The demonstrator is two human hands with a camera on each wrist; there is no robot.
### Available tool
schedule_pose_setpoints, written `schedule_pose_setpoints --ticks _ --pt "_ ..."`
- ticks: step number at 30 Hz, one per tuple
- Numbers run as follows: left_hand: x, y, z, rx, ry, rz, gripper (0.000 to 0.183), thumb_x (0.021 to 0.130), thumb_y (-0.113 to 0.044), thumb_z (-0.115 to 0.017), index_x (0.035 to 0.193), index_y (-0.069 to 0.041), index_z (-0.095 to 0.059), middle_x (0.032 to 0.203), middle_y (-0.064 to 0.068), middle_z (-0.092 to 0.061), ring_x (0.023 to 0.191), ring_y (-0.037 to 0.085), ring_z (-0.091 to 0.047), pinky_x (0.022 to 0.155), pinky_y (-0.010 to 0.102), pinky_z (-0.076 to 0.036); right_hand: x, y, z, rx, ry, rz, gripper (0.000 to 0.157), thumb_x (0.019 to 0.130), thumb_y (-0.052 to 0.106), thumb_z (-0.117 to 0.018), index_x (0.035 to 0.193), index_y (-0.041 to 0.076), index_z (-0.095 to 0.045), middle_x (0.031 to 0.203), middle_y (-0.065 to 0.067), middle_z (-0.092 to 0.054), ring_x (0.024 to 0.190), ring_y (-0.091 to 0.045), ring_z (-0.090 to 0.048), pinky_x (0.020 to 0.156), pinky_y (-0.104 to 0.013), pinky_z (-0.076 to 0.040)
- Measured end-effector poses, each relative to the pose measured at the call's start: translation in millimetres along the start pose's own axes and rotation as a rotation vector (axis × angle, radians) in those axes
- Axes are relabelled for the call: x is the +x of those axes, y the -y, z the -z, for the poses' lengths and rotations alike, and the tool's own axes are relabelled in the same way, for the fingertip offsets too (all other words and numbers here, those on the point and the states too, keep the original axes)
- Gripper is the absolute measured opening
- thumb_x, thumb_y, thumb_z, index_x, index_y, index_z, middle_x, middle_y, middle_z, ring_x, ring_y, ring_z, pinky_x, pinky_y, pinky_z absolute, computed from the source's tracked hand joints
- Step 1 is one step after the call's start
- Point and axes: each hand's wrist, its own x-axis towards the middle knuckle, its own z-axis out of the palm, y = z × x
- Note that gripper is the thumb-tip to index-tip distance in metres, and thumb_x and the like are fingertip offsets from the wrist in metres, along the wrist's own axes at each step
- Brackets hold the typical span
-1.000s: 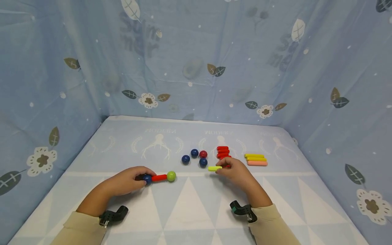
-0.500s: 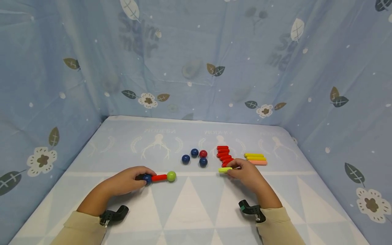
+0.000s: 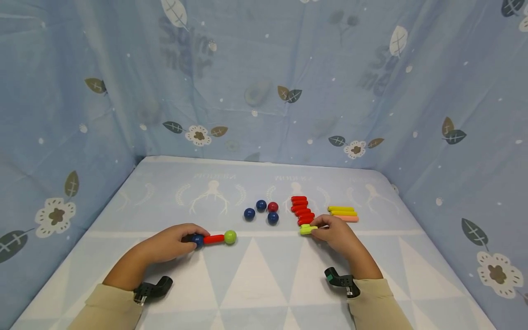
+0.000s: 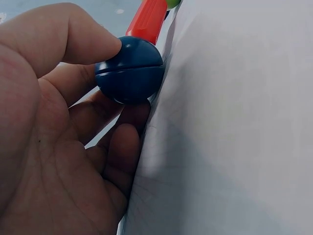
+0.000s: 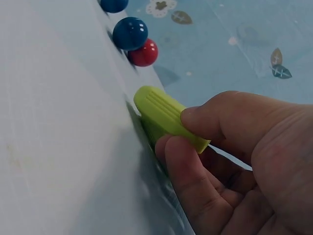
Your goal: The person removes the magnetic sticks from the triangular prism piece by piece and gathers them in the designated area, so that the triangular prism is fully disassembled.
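Note:
My left hand pinches a dark blue ball between thumb and fingers. A red rod joins that ball to a lime-green ball, the piece lying on the table. My right hand pinches a yellow-green rod between thumb and fingertips, low over the table at the near end of a row of red rods. A second yellow-green edge shows close under it; I cannot tell whether that is another rod. In the right wrist view the rod has grooves along its side.
Between the hands and farther back lie several loose balls: dark blue ones and a red ball. Right of the red rods are yellow rods and a salmon rod. A blue patterned curtain walls the table.
My right hand has moved right with the yellow-green rod, from beside the blue ball to the near end of the red row. My left hand stays in place on the blue ball.

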Motion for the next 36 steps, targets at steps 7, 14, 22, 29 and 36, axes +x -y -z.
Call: schedule_pose_setpoints --ticks 7,14,22,29,36 --pt "-0.7 -2.4 0.3 0.003 -0.001 0.009 0.035 0.099 -0.016 -0.066 0.132 -0.029 -0.068 0.141 0.006 -0.062 0.123 0.026 -0.055 0.106 0.056 -0.044 -1.0 1.0 -2.1 -0.061 -0.021 -0.008 0.014 0.094 0.017 -0.077 0.108 0.016 -0.073 0.11 -0.004 -0.068 0.094 -0.022 -0.06 0.077 -0.031 -0.051" --pt "-0.4 -2.8 -0.1 0.014 -0.005 0.013 0.036 0.099 -0.016 -0.066 0.132 -0.029 -0.068 0.14 0.004 -0.062 0.122 0.026 -0.054 0.107 0.057 -0.043 0.3 -0.3 -5.3 -0.09 -0.024 0.001 0.015 0.093 0.015 -0.078 0.107 0.017 -0.072 0.107 -0.004 -0.066 0.093 -0.023 -0.059 0.076 -0.031 -0.051" --pt "-0.7 -2.7 -0.3 0.01 -0.003 0.012 0.035 0.099 -0.016 -0.066 0.132 -0.028 -0.068 0.139 0.005 -0.062 0.122 0.026 -0.055 0.108 0.058 -0.043 -1.6 2.6 -4.3 -0.088 -0.014 0.011 0.017 0.093 0.014 -0.077 0.108 0.016 -0.069 0.102 -0.004 -0.066 0.088 -0.022 -0.06 0.073 -0.032 -0.052" --pt "-1.1 -2.6 -0.5 0.007 -0.004 0.008 0.035 0.099 -0.016 -0.066 0.131 -0.028 -0.068 0.139 0.004 -0.063 0.122 0.026 -0.055 0.108 0.057 -0.043 -3.9 4.7 -0.1 -0.098 -0.014 -0.006 0.015 0.094 0.013 -0.076 0.108 0.015 -0.07 0.105 -0.004 -0.067 0.089 -0.022 -0.061 0.074 -0.03 -0.052" --pt "-1.4 -3.3 -0.5 0.005 -0.003 0.008 0.035 0.099 -0.015 -0.066 0.131 -0.028 -0.068 0.139 0.005 -0.062 0.124 0.026 -0.054 0.109 0.058 -0.043 -1.5 0.4 -1.2 -0.136 -0.024 -0.002 0.016 0.093 0.012 -0.077 0.107 0.015 -0.071 0.106 -0.002 -0.068 0.094 -0.022 -0.06 0.077 -0.032 -0.052"
